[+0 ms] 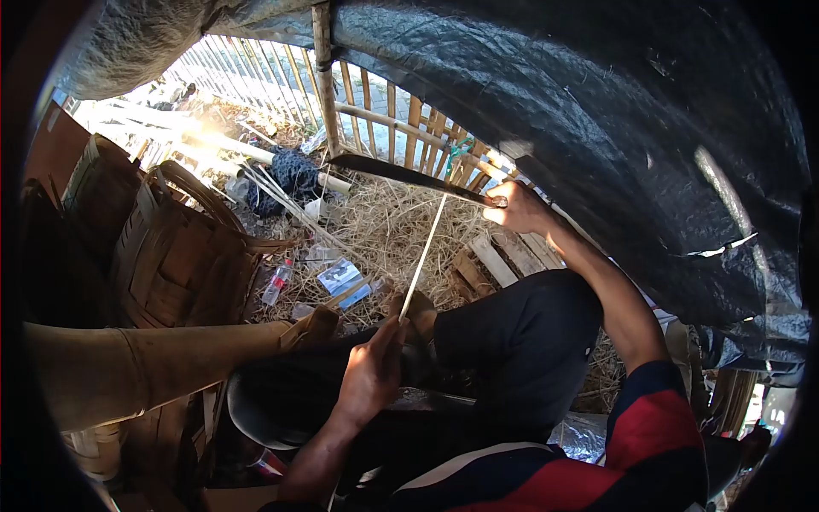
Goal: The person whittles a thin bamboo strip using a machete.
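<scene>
My right hand [518, 207] is closed round the handle of a long dark knife [401, 175], whose blade points to the left. Below the blade, a thin pale bamboo strip [424, 256] stands slanted, its upper end at or just under the blade; whether they touch I cannot tell. The strip's lower end is pinched in my left hand [372, 373], which is above my dark-trousered legs. Part of a foot shows behind the strip's lower end.
A thick bamboo pole [162, 363] juts in from the left, beside woven baskets [183, 264]. Shavings [384, 218] cover the ground, with a plastic bottle [277, 282] and a blue packet [345, 282]. Bamboo fencing [397, 124] and a black tarp [597, 111] stand beyond.
</scene>
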Demonstrator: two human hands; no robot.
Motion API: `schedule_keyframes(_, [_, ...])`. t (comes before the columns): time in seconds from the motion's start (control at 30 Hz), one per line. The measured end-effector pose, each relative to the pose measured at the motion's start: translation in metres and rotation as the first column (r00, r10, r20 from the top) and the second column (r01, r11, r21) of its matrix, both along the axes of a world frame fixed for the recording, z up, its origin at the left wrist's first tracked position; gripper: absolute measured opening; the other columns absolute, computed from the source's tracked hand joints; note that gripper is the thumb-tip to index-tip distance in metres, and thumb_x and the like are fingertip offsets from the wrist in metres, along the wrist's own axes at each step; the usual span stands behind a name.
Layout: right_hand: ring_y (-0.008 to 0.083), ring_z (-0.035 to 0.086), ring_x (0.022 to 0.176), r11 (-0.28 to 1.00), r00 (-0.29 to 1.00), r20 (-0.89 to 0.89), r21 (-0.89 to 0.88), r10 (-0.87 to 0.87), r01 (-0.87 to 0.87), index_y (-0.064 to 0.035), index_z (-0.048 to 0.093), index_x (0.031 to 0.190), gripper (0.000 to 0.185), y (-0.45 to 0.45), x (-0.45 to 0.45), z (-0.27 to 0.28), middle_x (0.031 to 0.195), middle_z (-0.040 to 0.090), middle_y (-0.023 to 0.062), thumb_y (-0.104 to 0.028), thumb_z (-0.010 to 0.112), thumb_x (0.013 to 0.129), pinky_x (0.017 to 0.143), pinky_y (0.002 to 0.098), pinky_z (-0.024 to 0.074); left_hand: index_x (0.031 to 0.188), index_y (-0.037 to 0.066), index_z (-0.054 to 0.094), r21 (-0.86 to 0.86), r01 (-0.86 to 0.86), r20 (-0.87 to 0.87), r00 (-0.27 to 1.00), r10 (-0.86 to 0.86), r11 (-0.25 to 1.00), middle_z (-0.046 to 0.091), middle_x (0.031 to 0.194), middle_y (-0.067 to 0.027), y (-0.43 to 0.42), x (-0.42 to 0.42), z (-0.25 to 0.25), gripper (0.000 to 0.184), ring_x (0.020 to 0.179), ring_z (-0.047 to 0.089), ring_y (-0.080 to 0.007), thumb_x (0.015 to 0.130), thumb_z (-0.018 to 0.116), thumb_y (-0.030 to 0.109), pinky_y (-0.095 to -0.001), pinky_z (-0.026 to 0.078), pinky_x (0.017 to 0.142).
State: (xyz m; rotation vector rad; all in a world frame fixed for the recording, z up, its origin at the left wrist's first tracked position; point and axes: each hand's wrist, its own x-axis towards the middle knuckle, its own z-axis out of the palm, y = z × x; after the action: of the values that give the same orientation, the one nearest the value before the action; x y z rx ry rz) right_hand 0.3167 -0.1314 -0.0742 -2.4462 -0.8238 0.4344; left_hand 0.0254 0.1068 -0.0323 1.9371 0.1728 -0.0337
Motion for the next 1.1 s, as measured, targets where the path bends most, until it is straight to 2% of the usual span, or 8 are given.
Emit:
schedule_keyframes(0.1, [0.0307, 0.063, 0.088, 0.993, 0.994, -0.002, -0.056, -0.108, 0.108, 0.0014, 0.065, 0.085, 0.037, 0.001, 0.006, 0.011, 0.093, 0.065, 0.0218, -0.034, 0.063, 0.076, 0.08, 0.0401, 0.0476, 0.118, -0.003, 0.058, 0.051, -0.017, 0.023, 1.0, 0.016, 0.999, 0.058, 0.066, -0.0154, -0.001, 0.0, 0.005, 0.026, 0.057, 0.05, -0.0081, 0.094, 0.053, 0.005, -0.0271, 0.043, 0.054])
schedule_keyframes(0.17, [0.0367, 0.059, 0.11, 0.982, 0.984, -0.03, -0.08, -0.174, 0.171, 0.0022, 0.067, 0.09, 0.041, -0.005, 0.022, -0.004, 0.126, 0.056, 0.0252, -0.035, 0.064, 0.075, 0.093, 0.0378, 0.0462, 0.118, -0.002, 0.054, 0.072, 0.011, 0.0, 1.0, -0.011, 0.997, 0.061, 0.076, -0.0251, 0.0, 0.0, 0.002, 0.026, 0.07, 0.064, -0.0395, 0.093, 0.052, 0.004, -0.0417, 0.048, 0.057])
schedule_keyframes(0.2, [0.0384, 0.054, 0.118, 0.979, 0.978, -0.055, -0.058, -0.199, 0.196, 0.0026, 0.068, 0.092, 0.042, -0.004, 0.02, 0.001, 0.135, 0.047, 0.0248, -0.036, 0.064, 0.075, 0.097, 0.0367, 0.0441, 0.118, -0.002, 0.054, 0.074, 0.009, 0.005, 1.0, -0.009, 0.997, 0.061, 0.076, -0.0251, 0.0, 0.0, 0.0, 0.026, 0.07, 0.064, -0.0395, 0.093, 0.052, 0.004, -0.0417, 0.048, 0.057])
schedule_keyframes(0.47, [0.0198, 0.057, 0.063, 0.987, 0.984, -0.081, -0.02, -0.158, 0.156, 0.0006, 0.066, 0.079, 0.035, -0.002, 0.014, 0.005, 0.065, 0.061, 0.0139, -0.034, 0.062, 0.077, 0.064, 0.038, 0.0451, 0.12, 0.001, 0.055, 0.032, 0.013, -0.022, 1.0, -0.013, 0.999, 0.062, 0.078, -0.0241, 0.0, 0.003, 0.001, 0.028, 0.066, 0.064, -0.0383, 0.092, 0.053, 0.004, -0.0395, 0.047, 0.056])
schedule_keyframes(0.77, [0.0249, 0.061, 0.067, 0.949, 0.952, -0.13, 0.116, -0.278, 0.293, 0.0014, 0.063, 0.083, 0.038, 0.011, 0.012, 0.009, 0.078, 0.064, 0.0165, -0.036, 0.061, 0.08, 0.065, 0.0383, 0.0463, 0.117, 0.003, 0.057, 0.092, 0.132, 0.274, 0.95, -0.152, 0.987, 0.056, 0.08, -0.0125, 0.011, 0.007, -0.022, 0.025, 0.066, 0.057, -0.0214, 0.093, 0.051, 0.002, -0.0261, 0.043, 0.061])
schedule_keyframes(0.8, [0.0199, 0.056, 0.059, 0.897, 0.898, -0.289, 0.197, -0.332, 0.395, -0.0019, 0.06, 0.077, 0.032, 0.017, 0.009, 0.012, 0.07, 0.059, 0.0102, -0.034, 0.06, 0.081, 0.057, 0.0357, 0.0427, 0.104, 0.002, 0.06, -0.242, 0.039, 0.105, 0.994, -0.014, 0.969, 0.05, 0.074, 0.0023, 0.008, 0.01, -0.016, 0.013, 0.067, 0.044, -0.0037, 0.098, 0.049, 0.006, -0.0181, 0.033, 0.058])
schedule_keyframes(0.9, [0.0071, 0.038, 0.043, 0.739, 0.788, -0.546, 0.399, -0.284, 0.543, -0.0117, 0.048, 0.066, 0.026, 0.036, -0.003, 0.025, 0.056, 0.042, -0.0042, -0.027, 0.06, 0.083, 0.041, 0.0273, 0.0297, 0.1, 0.006, 0.056, -0.59, -0.14, -0.184, 0.982, 0.036, 0.795, 0.042, 0.071, 0.0064, 0.011, 0.011, 0.0, 0.015, 0.062, 0.036, -0.0014, 0.101, 0.047, 0.018, -0.0187, 0.031, 0.054])
schedule_keyframes(1.1, [0.0077, 0.038, 0.043, 0.57, 0.708, -0.65, 0.483, -0.274, 0.665, -0.0104, 0.049, 0.07, 0.021, 0.049, -0.016, 0.067, 0.055, 0.04, -0.0038, -0.022, 0.06, 0.084, 0.041, 0.0266, 0.031, 0.079, 0.012, 0.046, -0.715, -0.107, -0.146, 0.989, 0.002, 0.691, 0.037, 0.066, 0.0099, 0.018, 0.013, 0.002, 0.026, 0.058, 0.03, -0.0003, 0.101, 0.048, 0.024, -0.017, 0.026, 0.052])
